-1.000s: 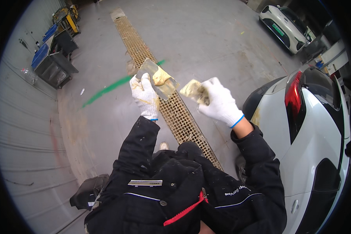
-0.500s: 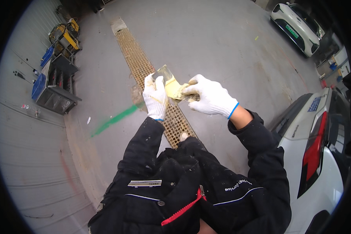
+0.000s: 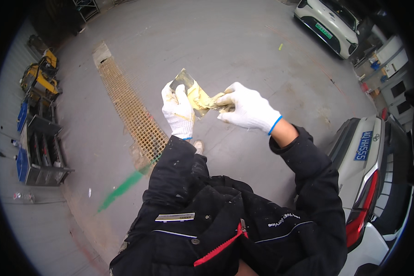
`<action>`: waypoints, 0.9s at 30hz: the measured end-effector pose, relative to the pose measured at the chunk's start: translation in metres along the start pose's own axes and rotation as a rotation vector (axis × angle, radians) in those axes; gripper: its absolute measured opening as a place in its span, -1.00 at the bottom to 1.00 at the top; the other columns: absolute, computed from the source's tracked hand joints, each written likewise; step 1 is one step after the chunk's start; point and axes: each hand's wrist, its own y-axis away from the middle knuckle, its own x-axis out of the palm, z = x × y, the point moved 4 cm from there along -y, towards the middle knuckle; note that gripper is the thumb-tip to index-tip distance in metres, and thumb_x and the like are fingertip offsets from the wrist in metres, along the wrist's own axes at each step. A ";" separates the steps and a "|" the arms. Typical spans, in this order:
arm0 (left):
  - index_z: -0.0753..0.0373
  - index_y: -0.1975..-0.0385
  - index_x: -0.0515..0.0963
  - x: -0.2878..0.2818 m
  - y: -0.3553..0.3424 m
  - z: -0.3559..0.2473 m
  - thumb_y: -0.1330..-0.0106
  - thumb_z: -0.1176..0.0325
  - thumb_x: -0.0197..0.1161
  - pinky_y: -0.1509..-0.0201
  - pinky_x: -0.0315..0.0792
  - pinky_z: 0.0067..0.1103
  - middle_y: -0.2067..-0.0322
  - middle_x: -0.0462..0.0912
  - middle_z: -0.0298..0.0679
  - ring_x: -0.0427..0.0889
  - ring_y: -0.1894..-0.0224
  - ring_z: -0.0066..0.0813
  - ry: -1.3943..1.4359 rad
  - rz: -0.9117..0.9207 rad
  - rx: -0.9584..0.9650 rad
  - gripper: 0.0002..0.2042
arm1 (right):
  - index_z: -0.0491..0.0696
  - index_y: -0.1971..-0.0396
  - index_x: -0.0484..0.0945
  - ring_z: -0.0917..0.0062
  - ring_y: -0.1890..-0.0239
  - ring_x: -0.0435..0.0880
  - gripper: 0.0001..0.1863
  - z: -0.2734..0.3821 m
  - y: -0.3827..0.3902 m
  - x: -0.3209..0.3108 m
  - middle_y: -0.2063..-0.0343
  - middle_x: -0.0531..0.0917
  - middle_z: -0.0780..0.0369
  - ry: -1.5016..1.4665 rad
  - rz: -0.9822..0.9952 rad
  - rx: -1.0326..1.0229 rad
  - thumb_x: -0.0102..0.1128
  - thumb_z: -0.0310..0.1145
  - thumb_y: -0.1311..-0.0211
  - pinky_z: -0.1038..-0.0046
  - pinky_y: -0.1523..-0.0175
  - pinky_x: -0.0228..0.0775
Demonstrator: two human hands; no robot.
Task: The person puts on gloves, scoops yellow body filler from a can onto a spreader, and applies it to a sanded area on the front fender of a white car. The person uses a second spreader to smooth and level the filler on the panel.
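Near the upper middle of the frame, your gloved left hand (image 3: 178, 111) is closed on a flat metal plate (image 3: 185, 79), thumb laid across its face. Yellow paste (image 3: 197, 96) covers the plate's right part. Just right of it, your gloved right hand (image 3: 249, 108) pinches a paste-smeared scraper (image 3: 224, 108), its edge meeting the paste; your fingers hide much of it.

Left of your hands, a grating strip (image 3: 129, 110) slants down the floor, ending beside your left sleeve (image 3: 172, 161), which blocks your view of the floor there. A green stripe (image 3: 122, 191) runs below the grating's lower end. Along the left edge stand a dark cart (image 3: 45, 161) with blue trays and, above it, a yellow machine (image 3: 45, 80). A clear bottle (image 3: 24, 197) shows by the wall (image 3: 25, 230).

At the lower right, a light-coloured car (image 3: 359, 172) with a red tail lamp stands near your right sleeve (image 3: 303, 161), the closest obstacle. Another white car (image 3: 324, 23) is parked well apart, upper right.
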 end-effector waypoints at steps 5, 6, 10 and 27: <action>0.38 -0.16 0.55 0.179 -0.177 0.104 -0.58 0.35 0.27 0.00 0.60 -0.55 0.10 0.78 -0.17 0.71 0.12 -0.52 -0.014 0.181 -0.130 -0.71 | 0.10 -0.10 0.81 0.27 -0.04 0.80 -0.53 -0.097 -0.211 -0.084 -0.19 0.64 0.13 -0.084 -0.062 0.061 0.53 -0.14 -0.17 0.34 -0.23 0.64; 0.38 -0.15 0.56 0.211 -0.209 0.122 -0.58 0.34 0.27 -0.01 0.59 -0.55 0.12 0.77 -0.18 0.70 0.13 -0.51 -0.011 0.198 -0.195 -0.71 | 0.09 -0.10 0.81 0.26 -0.04 0.80 -0.53 -0.120 -0.247 -0.095 -0.19 0.64 0.13 -0.099 0.074 0.059 0.53 -0.15 -0.16 0.34 -0.23 0.64; 0.38 -0.11 0.57 0.360 -0.316 0.192 -0.58 0.31 0.26 -0.02 0.58 -0.54 0.15 0.72 -0.21 0.67 0.13 -0.51 0.098 0.244 -0.247 -0.71 | -0.09 -0.18 0.74 0.43 -0.07 0.79 -0.54 -0.262 -0.382 -0.170 -0.07 0.76 0.14 -0.581 -0.153 0.046 0.39 -0.31 -0.30 0.40 -0.23 0.61; 0.33 -0.34 0.49 1.070 -0.694 0.388 -0.64 0.35 0.21 0.22 0.71 -0.65 -0.08 0.70 -0.15 0.76 0.08 -0.51 0.388 0.264 -0.047 -0.63 | -0.32 -0.33 0.41 -0.17 -0.14 0.67 -0.37 -0.835 -0.911 -0.374 -0.20 0.62 -0.20 -2.479 0.099 -0.308 0.11 -0.15 -0.47 -0.07 -0.01 0.66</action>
